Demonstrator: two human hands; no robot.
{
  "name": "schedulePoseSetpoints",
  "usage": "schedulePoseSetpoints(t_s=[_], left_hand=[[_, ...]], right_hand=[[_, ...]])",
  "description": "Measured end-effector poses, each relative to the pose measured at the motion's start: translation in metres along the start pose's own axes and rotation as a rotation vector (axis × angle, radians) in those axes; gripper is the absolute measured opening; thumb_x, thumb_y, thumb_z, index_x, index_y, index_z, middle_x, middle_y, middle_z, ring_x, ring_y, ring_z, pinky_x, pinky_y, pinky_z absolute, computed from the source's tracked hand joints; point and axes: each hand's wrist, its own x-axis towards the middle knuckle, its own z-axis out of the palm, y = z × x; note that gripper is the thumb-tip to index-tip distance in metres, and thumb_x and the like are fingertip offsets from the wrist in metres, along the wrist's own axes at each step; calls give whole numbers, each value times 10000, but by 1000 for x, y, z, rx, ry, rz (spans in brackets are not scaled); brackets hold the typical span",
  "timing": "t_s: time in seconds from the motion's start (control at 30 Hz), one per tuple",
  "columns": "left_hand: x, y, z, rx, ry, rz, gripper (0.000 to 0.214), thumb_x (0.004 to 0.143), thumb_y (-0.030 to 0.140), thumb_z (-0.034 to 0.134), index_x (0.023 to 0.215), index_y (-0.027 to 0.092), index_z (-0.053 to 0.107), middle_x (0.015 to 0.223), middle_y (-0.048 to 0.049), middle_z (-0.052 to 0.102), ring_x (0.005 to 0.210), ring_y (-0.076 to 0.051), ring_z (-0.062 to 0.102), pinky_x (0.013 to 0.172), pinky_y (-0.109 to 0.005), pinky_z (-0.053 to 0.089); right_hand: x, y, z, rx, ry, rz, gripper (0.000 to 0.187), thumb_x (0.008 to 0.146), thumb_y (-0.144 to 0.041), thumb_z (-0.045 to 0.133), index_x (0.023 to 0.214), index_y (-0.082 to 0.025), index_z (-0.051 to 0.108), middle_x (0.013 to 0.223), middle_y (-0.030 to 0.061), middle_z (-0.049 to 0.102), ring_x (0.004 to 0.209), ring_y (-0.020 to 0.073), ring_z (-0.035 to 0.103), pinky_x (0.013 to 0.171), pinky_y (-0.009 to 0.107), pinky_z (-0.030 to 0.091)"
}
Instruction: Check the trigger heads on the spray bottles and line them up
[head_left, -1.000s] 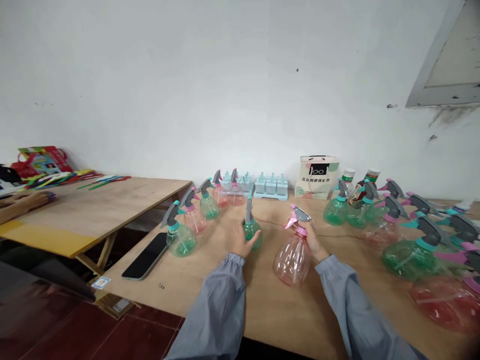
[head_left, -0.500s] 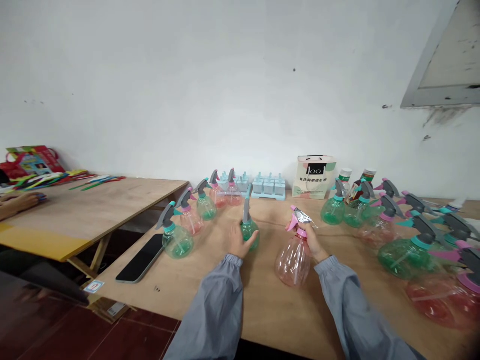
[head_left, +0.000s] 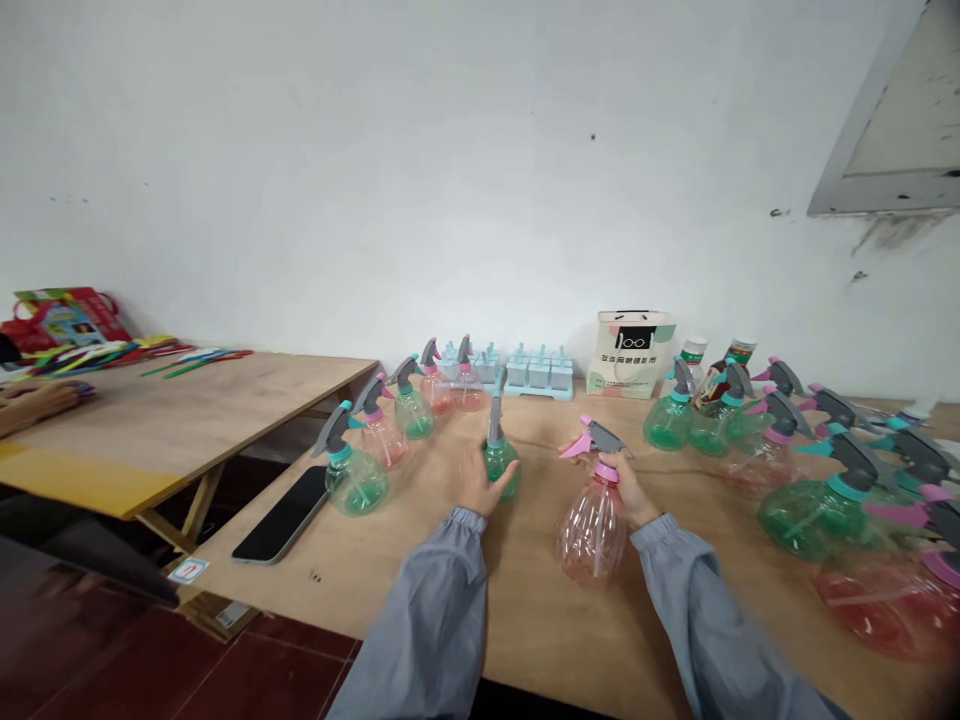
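My right hand (head_left: 631,488) is closed round the neck of a pink spray bottle (head_left: 592,535) with a grey and pink trigger head. This bottle leans slightly, its nozzle pointing left; whether its base touches the table is unclear. My left hand (head_left: 480,483) cups a smaller-looking green spray bottle (head_left: 501,462) standing on the table, thumb on the near right side, other fingers partly hidden. Left of it, several pink and green spray bottles (head_left: 357,484) stand in a slanting row. On the right is a larger cluster of spray bottles (head_left: 814,512), some holding green or pink liquid.
A phone (head_left: 281,515) lies at the left of the wooden table (head_left: 420,580). Pale blue ice-pop moulds (head_left: 538,377) and a paper bag (head_left: 630,355) stand by the wall. On another table (head_left: 225,405), another person's hand (head_left: 41,405) rests near colourful strips (head_left: 105,355).
The pink bottle in my right hand has shifted slightly down and right, and its trigger head now shows more side-on with the nozzle leftward. My left hand stays at the green bottle.
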Motion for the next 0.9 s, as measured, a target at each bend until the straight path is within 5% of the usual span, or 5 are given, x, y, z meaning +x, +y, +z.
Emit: schedulePoseSetpoints(t_s=[0.43,0.53,0.77,0.9], left_hand=[[-1,1,1,-1,2,-22,563,782,482,708,1223,191,514,1066,-118,623,1036,-305,622,899,-486,514],[0,1,1,7,-8,-20,571,782,473,708,1231,180,510,1074,-129,629,1035,-318,625,888,-497,520],[0,0,2,-6,9,-35,583,774,460,713,1238,173,509,1086,-138,638,1043,-333,629,898,-520,517],[2,0,-2,-33,-12,-20,602,766,473,723,1244,178,506,1079,-130,637,1054,-324,629,907,-512,521]], right_hand=[[7,2,-4,12,103,-50,284,589,-510,679,663,-246,602,500,-18,579,468,167,543,450,291,481],[5,0,0,19,111,-57,272,579,-481,709,707,-251,640,598,-2,659,541,179,601,471,281,506],[-2,-10,10,-35,201,-182,343,627,-553,722,739,-238,644,627,5,671,595,182,624,439,252,467],[-1,-18,-4,-200,207,-272,332,607,-540,777,701,-244,659,602,5,666,620,200,642,546,300,524]])
